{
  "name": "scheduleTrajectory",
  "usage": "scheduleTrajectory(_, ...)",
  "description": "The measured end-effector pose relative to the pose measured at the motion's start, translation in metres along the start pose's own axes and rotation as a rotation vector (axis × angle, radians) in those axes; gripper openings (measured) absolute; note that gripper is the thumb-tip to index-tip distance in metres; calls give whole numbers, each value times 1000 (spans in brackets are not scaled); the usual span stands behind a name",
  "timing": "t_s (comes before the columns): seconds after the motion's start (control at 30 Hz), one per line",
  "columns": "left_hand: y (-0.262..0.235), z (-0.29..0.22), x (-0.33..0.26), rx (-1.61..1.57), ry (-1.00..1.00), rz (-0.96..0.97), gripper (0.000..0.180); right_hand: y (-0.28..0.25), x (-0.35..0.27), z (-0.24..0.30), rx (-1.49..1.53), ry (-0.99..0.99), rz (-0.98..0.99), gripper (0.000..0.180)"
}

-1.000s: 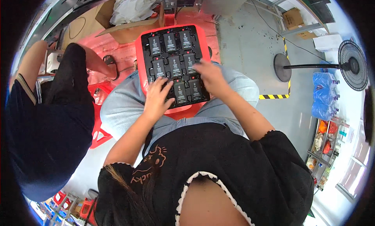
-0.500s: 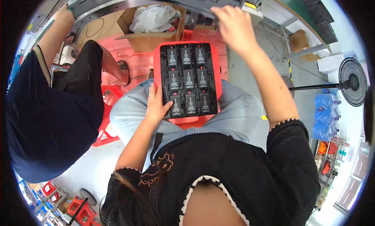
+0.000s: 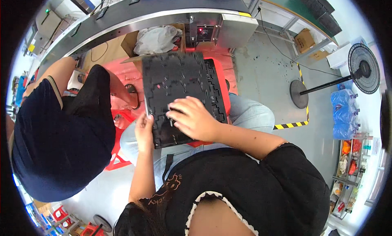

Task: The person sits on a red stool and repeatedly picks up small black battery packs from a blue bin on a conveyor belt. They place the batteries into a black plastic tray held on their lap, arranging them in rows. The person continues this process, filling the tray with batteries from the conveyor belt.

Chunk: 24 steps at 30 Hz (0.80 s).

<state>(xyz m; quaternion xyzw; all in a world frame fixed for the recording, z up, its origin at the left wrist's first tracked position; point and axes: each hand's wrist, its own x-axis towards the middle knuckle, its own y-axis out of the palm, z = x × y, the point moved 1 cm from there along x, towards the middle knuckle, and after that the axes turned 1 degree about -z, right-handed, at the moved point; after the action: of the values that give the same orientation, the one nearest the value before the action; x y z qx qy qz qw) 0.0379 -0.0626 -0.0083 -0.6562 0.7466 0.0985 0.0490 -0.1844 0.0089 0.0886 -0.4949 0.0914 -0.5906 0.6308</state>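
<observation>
A black moulded tray [image 3: 179, 73] is tilted up over my lap and smeared by motion; a small red dot shows on it. At its left edge my left hand [image 3: 144, 132] grips it, thumb on top and fingers out of sight underneath. My right hand [image 3: 196, 118] lies across the tray's near half, its fingers stretched leftward and a little apart; what is under the palm is hidden. Beneath, another black tray [image 3: 215, 89] shows along the right side, on a red stool [image 3: 223, 91]. The held tray covers most of it.
A conveyor [image 3: 171, 3] with several small black pieces runs along the far side, a control box [image 3: 204, 32] below it. An open carton [image 3: 130, 43] holds clear plastic. Someone in dark clothes [image 3: 61, 146] sits close at left. A fan [image 3: 363, 68] stands at right.
The tray that lay filled on the stool is now hidden or lifted; a tilted tray is in my left hand. My right hand has come back from the conveyor's edge onto it. The view has shifted.
</observation>
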Motion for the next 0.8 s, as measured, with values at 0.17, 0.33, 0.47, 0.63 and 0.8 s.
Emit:
scheduleTrajectory(0.17,27,71,20,331,65,-2,32,37,-67,-76,-296,161,98,43)
scheduleTrajectory(0.33,45,97,37,806,213,-145,32,41,-120,-139,-584,594,-19,62)
scheduleTrajectory(0.47,63,87,21,813,117,-171,30,27,-124,-149,-512,943,41,83)
scheduleTrajectory(0.63,68,75,19,948,118,-117,29,28,-114,-138,-285,1121,4,65)
scheduleTrajectory(0.8,70,55,29,904,85,-68,29,43,-114,-125,-297,1141,17,56)
